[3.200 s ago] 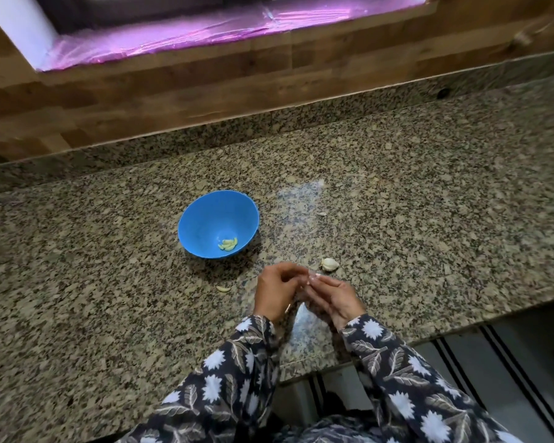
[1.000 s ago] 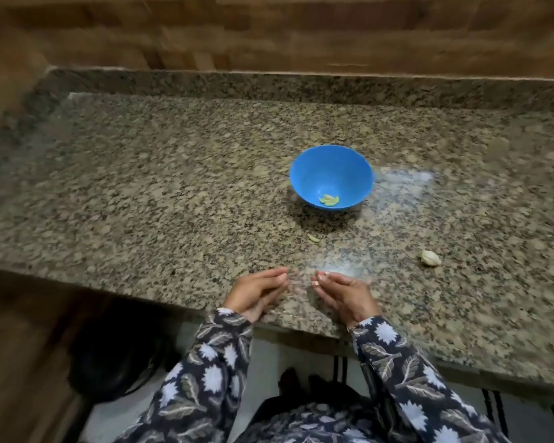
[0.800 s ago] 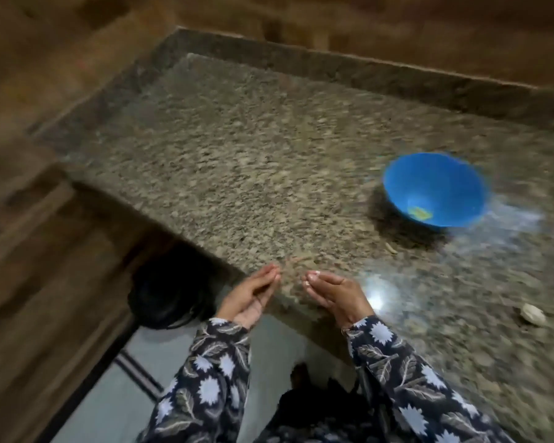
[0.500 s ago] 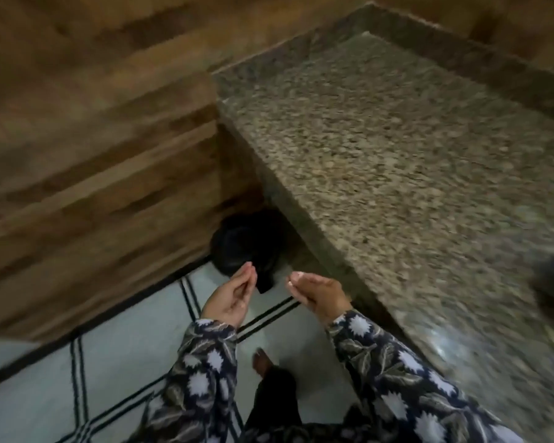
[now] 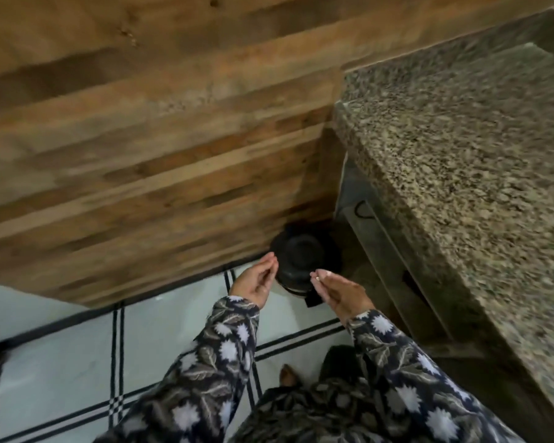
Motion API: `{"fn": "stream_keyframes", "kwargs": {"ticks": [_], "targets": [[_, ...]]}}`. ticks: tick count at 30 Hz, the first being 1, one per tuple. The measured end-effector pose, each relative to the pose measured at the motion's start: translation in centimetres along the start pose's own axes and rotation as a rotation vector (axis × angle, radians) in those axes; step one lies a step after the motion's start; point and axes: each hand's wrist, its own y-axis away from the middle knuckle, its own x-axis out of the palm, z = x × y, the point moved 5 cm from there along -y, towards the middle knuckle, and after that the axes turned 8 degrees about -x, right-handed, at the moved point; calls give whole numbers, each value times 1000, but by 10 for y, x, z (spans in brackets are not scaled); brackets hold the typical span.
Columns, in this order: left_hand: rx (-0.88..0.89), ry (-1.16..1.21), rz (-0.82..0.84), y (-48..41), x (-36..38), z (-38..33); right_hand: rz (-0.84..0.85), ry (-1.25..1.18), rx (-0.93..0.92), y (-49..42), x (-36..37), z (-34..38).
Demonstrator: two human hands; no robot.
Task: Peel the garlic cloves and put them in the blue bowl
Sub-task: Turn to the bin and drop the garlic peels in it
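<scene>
Swung away from table (image 5: pixel 461 155) to over black bin (image 5: pixel 301 254) on floor (image 5: pixel 61 346). Left hand (image 5: pixel 256 282) loosely cupped, right hand (image 5: pixel 339 292) nearly flat, nothing plainly held. Probably shedding peel. Bowl, cloves out of view.

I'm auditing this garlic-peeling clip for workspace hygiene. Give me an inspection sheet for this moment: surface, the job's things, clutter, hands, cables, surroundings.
Surface: speckled granite counter, only its left end in view, blurred.
Job's things: nothing seen.
Clutter: a round black bin on the floor in the corner between wall and counter.
Hands: left hand loosely cupped, right hand with fingers nearly straight. Both are apart, above the bin, and neither visibly holds anything.
Cables: a dark loop below the counter edge; cannot tell whether it is a cable or a handle.
Surroundings: wood-plank wall, pale tiled floor with black lines, flower-patterned sleeves.
</scene>
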Motion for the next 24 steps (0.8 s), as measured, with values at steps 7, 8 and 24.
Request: {"fn": "stream_keyframes", "kwargs": {"ticks": [7,8,24], "targets": [[-39,-25,10,-31,28,-29,-38,-15,47,-38,39,9],[-26,-28,8,-35,30,-34,-32,9,44,-44,44,12],[-204,-421,-121,-209,-3,10,-186,324,162,-180,-15,-9]]}}
